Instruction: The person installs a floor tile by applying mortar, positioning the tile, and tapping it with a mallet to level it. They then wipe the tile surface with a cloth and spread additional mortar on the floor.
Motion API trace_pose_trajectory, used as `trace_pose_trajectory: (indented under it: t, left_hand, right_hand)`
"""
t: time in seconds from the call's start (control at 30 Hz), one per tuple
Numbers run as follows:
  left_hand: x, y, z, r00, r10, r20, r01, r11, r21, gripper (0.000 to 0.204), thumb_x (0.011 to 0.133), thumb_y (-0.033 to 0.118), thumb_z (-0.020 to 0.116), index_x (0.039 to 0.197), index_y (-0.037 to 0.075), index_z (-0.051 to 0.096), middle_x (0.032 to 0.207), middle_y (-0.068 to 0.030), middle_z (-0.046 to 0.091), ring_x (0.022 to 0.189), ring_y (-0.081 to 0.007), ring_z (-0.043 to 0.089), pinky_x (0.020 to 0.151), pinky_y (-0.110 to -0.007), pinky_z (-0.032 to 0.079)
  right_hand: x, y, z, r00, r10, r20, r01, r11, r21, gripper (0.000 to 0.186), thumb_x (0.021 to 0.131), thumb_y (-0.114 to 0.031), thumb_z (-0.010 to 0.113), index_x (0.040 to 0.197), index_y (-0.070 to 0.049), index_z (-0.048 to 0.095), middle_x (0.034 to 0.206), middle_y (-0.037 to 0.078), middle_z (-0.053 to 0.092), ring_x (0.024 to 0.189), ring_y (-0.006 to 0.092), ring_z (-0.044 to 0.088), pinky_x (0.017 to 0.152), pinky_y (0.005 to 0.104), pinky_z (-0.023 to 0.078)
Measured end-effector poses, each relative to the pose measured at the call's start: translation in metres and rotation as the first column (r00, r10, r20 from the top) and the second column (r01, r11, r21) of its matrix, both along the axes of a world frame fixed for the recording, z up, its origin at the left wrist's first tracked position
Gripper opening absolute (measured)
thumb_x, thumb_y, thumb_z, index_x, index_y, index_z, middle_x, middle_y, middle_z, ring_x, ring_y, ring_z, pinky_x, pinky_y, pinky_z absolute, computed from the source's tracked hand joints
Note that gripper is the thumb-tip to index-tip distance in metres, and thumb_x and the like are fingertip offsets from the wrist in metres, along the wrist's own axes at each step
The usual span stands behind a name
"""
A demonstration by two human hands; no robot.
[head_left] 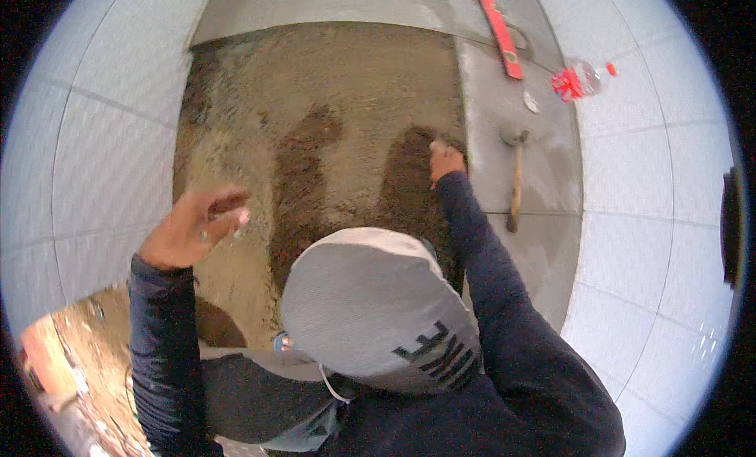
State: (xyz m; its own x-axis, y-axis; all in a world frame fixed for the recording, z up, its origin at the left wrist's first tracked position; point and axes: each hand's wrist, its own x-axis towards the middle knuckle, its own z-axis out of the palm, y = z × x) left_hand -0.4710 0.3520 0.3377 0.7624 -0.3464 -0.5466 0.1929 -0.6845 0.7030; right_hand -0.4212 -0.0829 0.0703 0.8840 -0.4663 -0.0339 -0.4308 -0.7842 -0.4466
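My left hand [193,227] is raised over the left side of a bed of damp brown mortar [358,83]. Its thumb and fingers stand apart with nothing visible between them, slightly blurred. Farther right, my right hand [446,162] is low at the mortar's right edge, beside a grey floor tile [492,170]. Its fingers are curled together, and whatever may be inside is too small to tell. On the grey tiles to its right lies a mallet [516,180] with a wooden handle and a dark head.
A red spirit level [502,33] lies on the tiles at the far right. Near it are a clear plastic bottle [583,81] with a red cap and a small pale object [531,103]. White tiled walls [622,181] flank both sides. A grey cap [370,299] hides the lower middle.
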Motion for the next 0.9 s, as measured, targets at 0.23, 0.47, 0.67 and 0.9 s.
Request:
trace_pose_trajectory:
  t: [0.23, 0.47, 0.67, 0.9]
  left_hand:
    - [0.010, 0.054, 0.004, 0.821, 0.083, 0.565, -0.150, 0.986, 0.073, 0.040, 0.094, 0.033, 0.063, 0.109, -0.004, 0.066, 0.092, -0.0146, 0.070, 0.085, -0.0183, 0.065, 0.077, -0.036, 0.052]
    - [0.012, 0.056, -0.001, 0.775, 0.118, 0.621, -0.256, 0.957, 0.139, 0.038, 0.093, 0.034, 0.064, 0.107, -0.001, 0.069, 0.090, -0.0121, 0.072, 0.082, -0.0187, 0.066, 0.077, -0.036, 0.053]
    - [0.020, 0.064, -0.018, 0.762, 0.232, 0.604, -0.318, 0.947, 0.037, 0.038, 0.091, 0.035, 0.066, 0.105, 0.000, 0.071, 0.092, -0.0133, 0.072, 0.083, -0.0203, 0.067, 0.079, -0.036, 0.053]
    - [0.009, 0.073, -0.008, 0.746, 0.266, 0.611, -0.371, 0.927, 0.049, 0.035, 0.089, 0.032, 0.068, 0.100, -0.001, 0.071, 0.088, -0.0148, 0.072, 0.082, -0.0228, 0.068, 0.077, -0.037, 0.053]
  right_hand:
    - [-0.021, 0.026, -0.030, 0.820, 0.373, -0.434, -0.033, 0.788, 0.615, 0.036, 0.095, -0.046, 0.057, 0.104, -0.011, 0.055, 0.069, 0.006, 0.050, 0.053, 0.0192, 0.049, 0.045, 0.0373, 0.041]
    - [-0.061, 0.203, 0.042, 0.739, 0.537, -0.408, 0.094, 0.517, 0.851, 0.041, 0.096, -0.051, 0.051, 0.098, -0.011, 0.055, 0.056, 0.004, 0.042, 0.040, 0.0189, 0.041, 0.036, 0.0365, 0.036]
    - [-0.047, 0.199, 0.035, 0.232, 0.941, -0.246, -0.944, 0.278, 0.175, 0.040, 0.095, -0.045, 0.051, 0.107, -0.007, 0.058, 0.079, 0.022, 0.068, 0.071, 0.0353, 0.069, 0.063, 0.0511, 0.054]
    - [0.063, 0.239, 0.071, 0.306, 0.836, -0.456, -0.951, 0.290, -0.106, 0.053, 0.093, -0.049, 0.049, 0.122, -0.005, 0.054, 0.095, 0.027, 0.068, 0.090, 0.0423, 0.068, 0.083, 0.0567, 0.052]
